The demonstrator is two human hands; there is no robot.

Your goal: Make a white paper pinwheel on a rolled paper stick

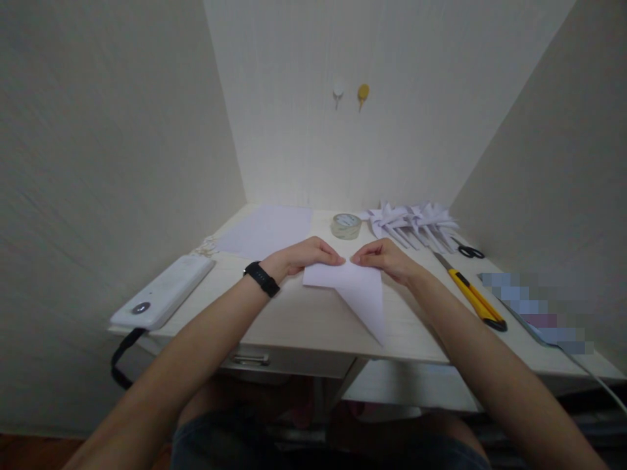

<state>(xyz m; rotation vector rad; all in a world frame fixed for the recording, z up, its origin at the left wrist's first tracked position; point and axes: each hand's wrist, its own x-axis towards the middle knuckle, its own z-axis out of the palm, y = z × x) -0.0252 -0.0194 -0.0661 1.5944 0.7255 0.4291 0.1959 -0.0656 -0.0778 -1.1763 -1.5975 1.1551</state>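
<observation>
A folded sheet of white paper (360, 287) hangs between my two hands above the front half of the desk. Its lower right part narrows to a point. My left hand (316, 254), with a black watch on the wrist, pinches the upper edge left of the middle. Close beside it, my right hand (382, 258) pinches the same edge farther right. The two thumbs almost meet. Just beyond my hands stands a roll of clear tape (345, 226). Behind my left hand lie flat sheets of white paper (269, 227).
Several folded paper pinwheels (414, 225) are heaped at the back right. Black scissors (470, 251), a yellow utility knife (477, 300) with its blade out, and a blurred flat object (533, 310) line the right side. A white device (164, 294) with a strap sits at left.
</observation>
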